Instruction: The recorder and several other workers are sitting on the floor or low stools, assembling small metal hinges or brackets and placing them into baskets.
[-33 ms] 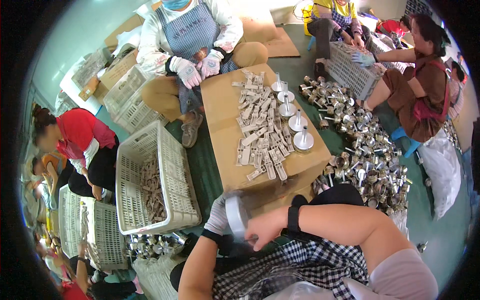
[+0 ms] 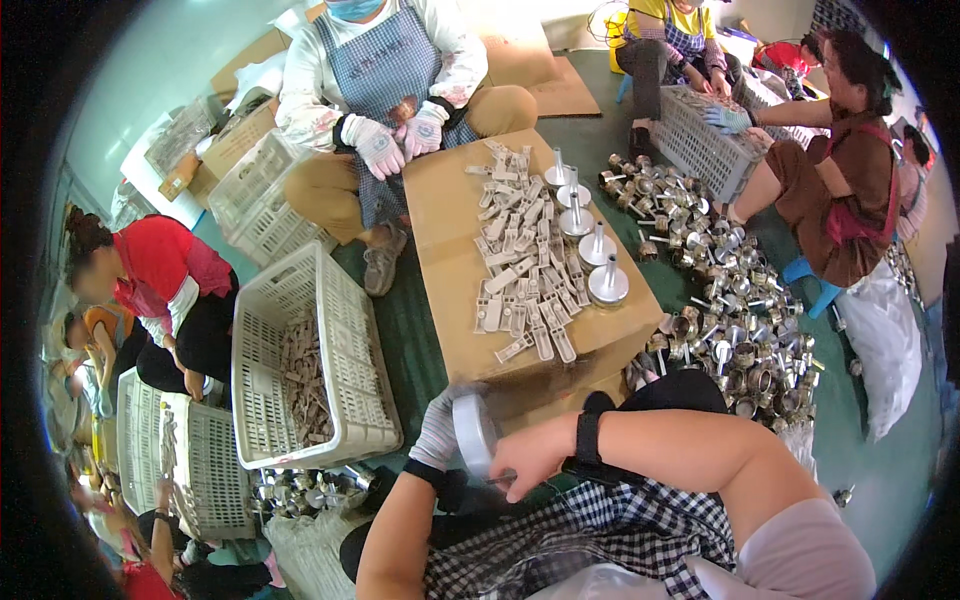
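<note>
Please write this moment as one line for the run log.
left hand: gloved, holding pale roll | right hand: bare, at the pale roll's lower edge | carton: beige parts and metal discs on top

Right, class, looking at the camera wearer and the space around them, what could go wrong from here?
Stemmed metal discs stand near the right edge of the cardboard box; a bump might topple one. The pale roll could slip from the gloved left hand. Loose metal parts litter the floor beside the box; someone might trip.
</note>
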Tool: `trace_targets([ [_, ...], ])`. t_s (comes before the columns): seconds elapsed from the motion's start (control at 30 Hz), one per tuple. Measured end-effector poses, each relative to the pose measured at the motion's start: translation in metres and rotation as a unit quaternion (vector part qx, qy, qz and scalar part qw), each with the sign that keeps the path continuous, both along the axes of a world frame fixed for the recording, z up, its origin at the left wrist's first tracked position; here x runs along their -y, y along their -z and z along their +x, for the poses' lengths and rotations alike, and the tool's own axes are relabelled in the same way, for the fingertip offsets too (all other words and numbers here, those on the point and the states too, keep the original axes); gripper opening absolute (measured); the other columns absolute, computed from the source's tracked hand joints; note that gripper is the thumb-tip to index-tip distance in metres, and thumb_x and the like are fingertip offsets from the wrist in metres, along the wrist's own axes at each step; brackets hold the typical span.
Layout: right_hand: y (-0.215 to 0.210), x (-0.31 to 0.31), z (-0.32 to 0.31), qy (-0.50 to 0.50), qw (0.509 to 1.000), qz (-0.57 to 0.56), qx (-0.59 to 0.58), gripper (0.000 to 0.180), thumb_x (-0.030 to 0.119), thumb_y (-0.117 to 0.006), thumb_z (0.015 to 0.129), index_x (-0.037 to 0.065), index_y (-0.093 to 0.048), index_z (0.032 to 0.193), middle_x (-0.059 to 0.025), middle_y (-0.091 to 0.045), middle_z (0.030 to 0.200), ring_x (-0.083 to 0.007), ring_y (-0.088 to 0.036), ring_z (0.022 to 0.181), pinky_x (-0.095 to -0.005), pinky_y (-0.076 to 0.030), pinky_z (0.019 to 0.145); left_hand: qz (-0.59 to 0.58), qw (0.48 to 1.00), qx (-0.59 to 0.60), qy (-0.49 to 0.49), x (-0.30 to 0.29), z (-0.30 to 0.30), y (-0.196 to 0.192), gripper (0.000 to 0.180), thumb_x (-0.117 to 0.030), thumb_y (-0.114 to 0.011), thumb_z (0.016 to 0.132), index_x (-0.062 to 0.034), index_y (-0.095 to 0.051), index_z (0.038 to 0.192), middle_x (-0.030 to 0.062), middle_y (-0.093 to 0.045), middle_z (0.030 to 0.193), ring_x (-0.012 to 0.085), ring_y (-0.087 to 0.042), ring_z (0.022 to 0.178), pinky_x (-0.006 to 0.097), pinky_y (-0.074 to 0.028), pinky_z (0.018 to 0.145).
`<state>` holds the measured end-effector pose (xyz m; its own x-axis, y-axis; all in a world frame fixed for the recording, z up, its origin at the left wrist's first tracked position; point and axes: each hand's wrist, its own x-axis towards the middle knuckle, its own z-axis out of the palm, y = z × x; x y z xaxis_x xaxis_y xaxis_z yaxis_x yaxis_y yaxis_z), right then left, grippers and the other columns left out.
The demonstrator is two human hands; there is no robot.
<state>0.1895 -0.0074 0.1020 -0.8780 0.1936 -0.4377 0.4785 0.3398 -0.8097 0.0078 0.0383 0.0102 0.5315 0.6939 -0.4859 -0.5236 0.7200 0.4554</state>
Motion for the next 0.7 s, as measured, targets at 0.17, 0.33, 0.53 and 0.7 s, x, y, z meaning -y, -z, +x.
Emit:
trace_targets([
  [0.17,0.005,0.002,-0.001,-0.016,1.0,0.005,0.005,0.03,0.032,-0.068,0.079,0.003,-0.064,0.085,-0.0135,-0.062,0.071,-0.0268,-0.06,0.063,-0.0397,-0.048,0.059,0.058,0.997,-0.045,0.003,0.002,0.005,0.011,0.026,-0.016,-0.06,0.083,0.0015,-0.062,0.101,0.0097,-0.063,0.081,0.0204,-0.06,0.07,0.033,-0.051,0.067],
  [0.33,0.006,-0.002,0.0,-0.014,1.0,0.002,0.009,0.032,0.034,-0.068,0.078,0.003,-0.064,0.084,-0.0142,-0.062,0.073,-0.0287,-0.06,0.065,-0.0416,-0.047,0.06,0.075,0.995,-0.069,0.015,-0.002,0.004,-0.003,0.026,-0.015,-0.059,0.083,0.0023,-0.062,0.102,0.0091,-0.063,0.078,0.0203,-0.06,0.068,0.033,-0.051,0.066],
  [0.53,0.011,0.0,0.001,-0.02,0.999,0.028,0.01,0.032,0.035,-0.069,0.078,0.004,-0.064,0.085,-0.0165,-0.06,0.08,-0.0321,-0.06,0.078,-0.0431,-0.047,0.068,0.065,0.995,-0.07,-0.005,0.002,0.008,-0.004,0.024,-0.014,-0.058,0.083,0.0022,-0.063,0.101,0.0082,-0.062,0.075,0.0201,-0.059,0.066,0.033,-0.051,0.065],
  [0.7,0.008,0.0,0.0,-0.029,0.999,0.023,0.025,0.032,0.035,-0.069,0.077,0.005,-0.064,0.085,-0.0177,-0.059,0.085,-0.034,-0.059,0.084,-0.0438,-0.046,0.072,0.015,1.0,-0.011,-0.002,-0.002,0.006,-0.007,0.025,-0.014,-0.058,0.083,0.0026,-0.063,0.1,0.0079,-0.062,0.074,0.02,-0.059,0.067,0.033,-0.05,0.064],
])
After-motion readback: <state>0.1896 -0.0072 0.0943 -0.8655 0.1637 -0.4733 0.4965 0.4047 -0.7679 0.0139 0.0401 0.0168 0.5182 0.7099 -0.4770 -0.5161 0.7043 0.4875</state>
